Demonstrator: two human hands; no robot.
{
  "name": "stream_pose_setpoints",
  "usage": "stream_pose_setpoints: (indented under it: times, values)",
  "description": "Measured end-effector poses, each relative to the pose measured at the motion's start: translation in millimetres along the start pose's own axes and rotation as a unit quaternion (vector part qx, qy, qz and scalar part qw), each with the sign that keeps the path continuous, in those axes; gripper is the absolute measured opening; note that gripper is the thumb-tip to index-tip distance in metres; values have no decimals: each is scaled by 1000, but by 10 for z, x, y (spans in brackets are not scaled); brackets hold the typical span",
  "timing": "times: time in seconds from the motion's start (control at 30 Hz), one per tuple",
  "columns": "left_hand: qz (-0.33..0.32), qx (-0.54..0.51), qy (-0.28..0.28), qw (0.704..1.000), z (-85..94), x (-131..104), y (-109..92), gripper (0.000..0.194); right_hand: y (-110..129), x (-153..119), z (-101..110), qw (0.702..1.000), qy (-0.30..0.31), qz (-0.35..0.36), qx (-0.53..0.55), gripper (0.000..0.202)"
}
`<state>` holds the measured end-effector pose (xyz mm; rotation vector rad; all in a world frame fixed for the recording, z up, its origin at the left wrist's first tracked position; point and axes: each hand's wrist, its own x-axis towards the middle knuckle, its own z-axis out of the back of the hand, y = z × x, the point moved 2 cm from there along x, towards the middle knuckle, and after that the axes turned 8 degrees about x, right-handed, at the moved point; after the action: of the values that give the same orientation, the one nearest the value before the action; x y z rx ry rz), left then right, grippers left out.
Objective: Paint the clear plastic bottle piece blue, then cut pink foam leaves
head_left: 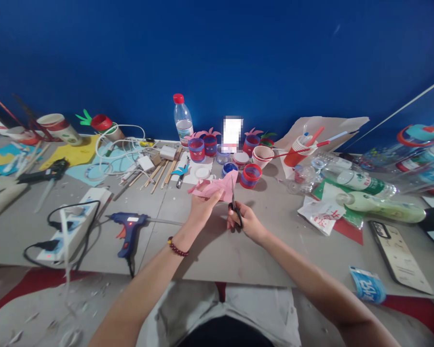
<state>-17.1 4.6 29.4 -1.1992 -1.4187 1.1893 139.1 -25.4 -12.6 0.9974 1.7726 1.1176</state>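
Note:
My left hand is closed on a piece of pink paper, held up above the table. In my right hand is a pair of scissors with black handles, fingers through the loops. The scissor blades point away from me and meet the right part of the pink paper. Just beyond stand small purple-and-red cups, some topped with pink paper leaves. A blue-filled tub sits right behind the paper, partly hidden by it.
On the left lie a blue glue gun and a power strip with cables. Wooden sticks and a plastic bottle are farther back. To the right are plastic bottles, a phone and a blue packet.

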Motion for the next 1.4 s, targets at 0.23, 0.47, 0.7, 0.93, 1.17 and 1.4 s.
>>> stream_pose_setpoints:
  times: [0.23, 0.47, 0.7, 0.93, 1.17, 1.4]
  values:
    - [5, -7, 0, 1000, -9, -4, 34, 24, 5, -7, -19, 1000, -2, 5, 5, 54]
    - [41, -7, -2, 999, -44, -18, -42, 28, 12, -7, -6, 1000, -1, 1, -9, 60]
    - [41, -15, 2, 999, -40, -23, -10, 27, 13, -5, -25, 1000, -7, 2, 10, 62]
    - [44, -10, -2, 999, -31, -11, 28, 27, 23, -7, -25, 1000, -4, 13, 15, 58]
    - [55, -16, -3, 998, -63, -39, -20, 27, 18, -7, -26, 1000, -3, 15, 4, 58]
    - [71, -13, -12, 997, -76, -45, -8, 26, 6, 0, -26, 1000, 2, 17, 10, 60]
